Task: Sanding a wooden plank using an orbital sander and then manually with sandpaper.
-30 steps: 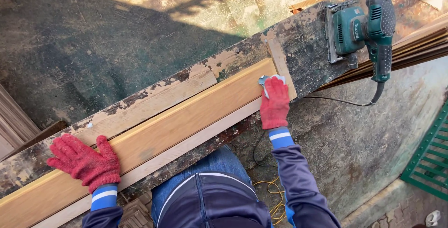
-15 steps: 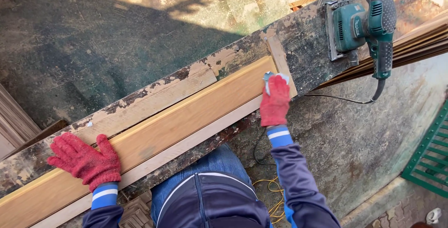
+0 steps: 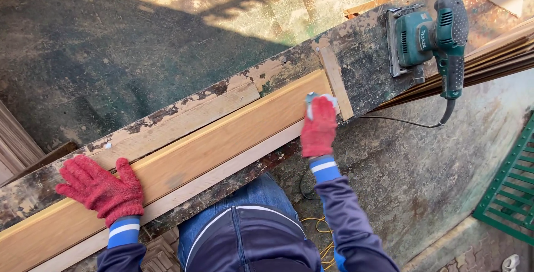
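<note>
Left hand [image 3: 103, 189], red glove, spread flat, palm down on long wooden plank [image 3: 222, 138], pinning it; grips nothing. Plank lies lengthwise on worktop [image 3: 367, 55], paint-flaked, scarred, against raised stop strip [image 3: 335, 77]. Right hand [image 3: 319, 127] closed over small pale pad [image 3: 311, 98], pressed on plank's right end. Judged: hand-rubbing surface; next stroke needs steady hold-down, even pressure. Green power sander [image 3: 431, 35] idle far right, cord trailing. Floor [image 3: 111, 55] dark, stained; sunlit patches.

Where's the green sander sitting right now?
In the head view the green sander rests at the upper right, on the far end of the paint-flaked workbench, beyond the right hand and beside the stacked wood strips.
</note>
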